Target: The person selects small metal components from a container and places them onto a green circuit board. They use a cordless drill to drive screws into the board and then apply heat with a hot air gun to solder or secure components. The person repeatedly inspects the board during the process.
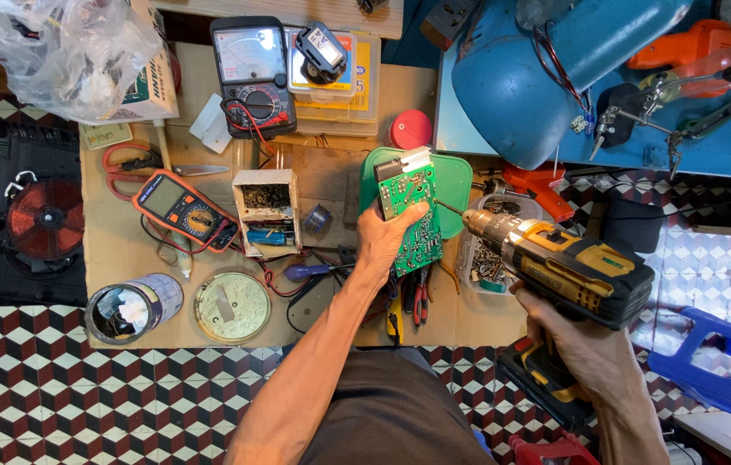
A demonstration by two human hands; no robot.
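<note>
My left hand (385,237) grips a green circuit board (411,220) by its edge, held upright over the bench (115,250); my right hand (576,344) is closed around the handle of a yellow-and-black cordless drill (568,267), its thin bit just touching the board's right side.

I'd judge the risk lies right there — the board is only pinched by fingers, so a bite from the bit could twist it loose or skid toward my thumb. Too much push might crack the board or tear a trace.

Behind the board lies a green plastic lid (456,185), and beside it a clear tub of screws (490,250). Further left stand an open white box (268,211) and an orange multimeter (183,209). At the bench's far edge sits a flat yellow-labelled case (363,90) under a black meter (252,76), a round red cap (411,129) near it, and a cardboard carton (152,86) half under a clear plastic bag (64,52) at the left corner.
</note>
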